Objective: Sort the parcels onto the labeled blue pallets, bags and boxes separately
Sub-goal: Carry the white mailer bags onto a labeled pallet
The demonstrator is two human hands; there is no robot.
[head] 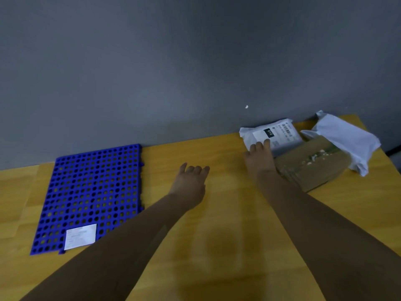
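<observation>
A blue perforated pallet (93, 192) lies flat at the left of the wooden table, with a white label (80, 236) at its near edge. At the far right sit a white mailer bag with a shipping label (280, 132), a brown cardboard box (312, 166) and a second white bag (349, 140) behind the box. My right hand (259, 157) reaches out with its fingertips resting on the near edge of the labeled bag, fingers spread. My left hand (191, 181) hovers over bare table between pallet and parcels, holding nothing.
A grey wall (173, 72) runs along the table's far edge, right behind the pallet and parcels. The wooden table (217, 246) stretches wide in front of me. Its right edge drops off just beyond the second bag.
</observation>
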